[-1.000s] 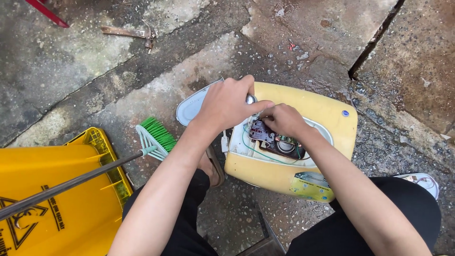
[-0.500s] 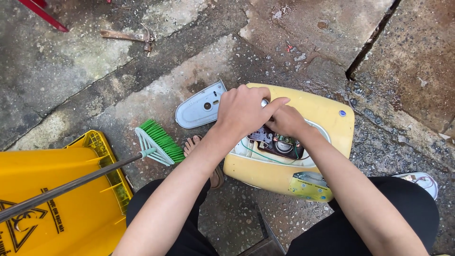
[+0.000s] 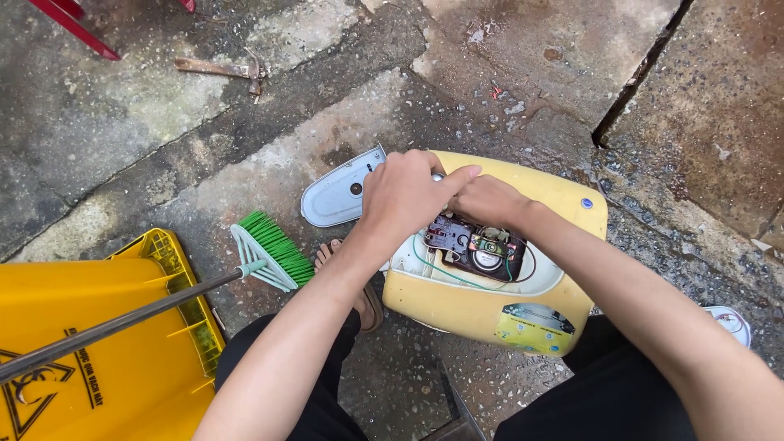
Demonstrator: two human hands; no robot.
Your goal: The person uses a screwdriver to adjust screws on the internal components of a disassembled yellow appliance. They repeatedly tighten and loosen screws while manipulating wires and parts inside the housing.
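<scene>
While both hands meet over the opened yellow appliance, the scene reads thus:
Left hand [image 3: 404, 196]: curled, knuckles up, thumb stretched toward 3 o'clock onto the right hand; what it grips is hidden.
Right hand [image 3: 487, 200]: closed loosely beneath that thumb; cannot tell what it holds.
Yellow appliance casing [image 3: 523, 306]: on wet stone, between the knees, circuit board [image 3: 474, 249] exposed.
Grey cover [image 3: 335, 196]: at 9 o'clock of the hands.
Green broom [image 3: 273, 249]: at 8 o'clock, leaning over a yellow bin [image 3: 98, 302].
</scene>
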